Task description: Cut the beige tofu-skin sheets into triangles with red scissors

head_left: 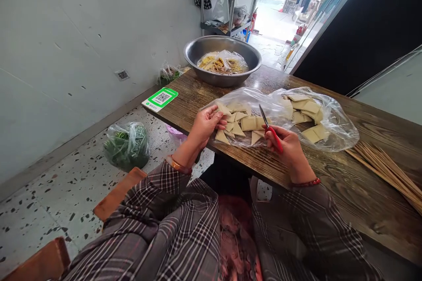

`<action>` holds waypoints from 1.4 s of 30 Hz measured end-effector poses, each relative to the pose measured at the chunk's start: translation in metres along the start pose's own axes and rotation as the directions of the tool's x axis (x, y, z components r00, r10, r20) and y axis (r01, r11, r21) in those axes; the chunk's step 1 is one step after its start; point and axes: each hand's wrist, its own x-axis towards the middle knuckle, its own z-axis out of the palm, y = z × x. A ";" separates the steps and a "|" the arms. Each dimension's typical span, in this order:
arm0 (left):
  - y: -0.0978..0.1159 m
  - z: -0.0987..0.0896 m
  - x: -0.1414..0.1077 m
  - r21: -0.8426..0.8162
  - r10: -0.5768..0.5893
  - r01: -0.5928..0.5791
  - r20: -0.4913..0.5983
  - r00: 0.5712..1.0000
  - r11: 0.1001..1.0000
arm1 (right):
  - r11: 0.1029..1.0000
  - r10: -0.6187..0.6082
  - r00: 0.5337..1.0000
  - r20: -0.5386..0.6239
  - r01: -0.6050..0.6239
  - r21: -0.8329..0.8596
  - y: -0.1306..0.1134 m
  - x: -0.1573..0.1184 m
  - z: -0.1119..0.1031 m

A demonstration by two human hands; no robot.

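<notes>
My right hand [284,144] grips a pair of scissors [274,135] by the red handles, the dark blades pointing up and away. The blades look nearly closed. My left hand [208,124] is closed, fingertips pinching a flat beige piece of tofu sheet [223,109] at the left of the pile. Below both hands, triangular cut tofu pieces [235,128] lie on a clear plastic bag [245,95], with square pieces [251,123] among them. Farther right, a second clear bag [343,129] holds more folded tofu squares [305,107].
A large steel basin [222,81] with bagged yellowish food stands at the table's far end. Thin wooden skewers [389,167] lie at the right. A green QR code card [161,99] rests on the left edge. A bag of greens [128,145] sits on the floor near a wooden stool [120,193].
</notes>
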 end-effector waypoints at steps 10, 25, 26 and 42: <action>-0.011 0.033 0.009 0.657 0.348 -0.457 0.301 0.888 0.599 | 0.985 -0.050 0.997 -0.058 0.058 0.161 0.000 -0.008 -0.027; -0.016 0.061 0.022 0.818 0.151 -0.502 0.554 0.819 -0.280 | 0.960 -0.274 0.961 -0.034 0.275 0.043 -0.002 0.002 -0.027; -0.016 0.063 0.024 0.824 0.139 -0.498 0.545 0.827 -0.270 | 0.960 -0.277 0.960 -0.032 0.278 0.036 -0.002 0.001 -0.027; -0.019 0.073 0.021 0.874 0.082 -0.413 0.446 0.891 -0.257 | 0.974 -0.192 0.981 -0.030 0.195 0.117 -0.011 -0.013 -0.033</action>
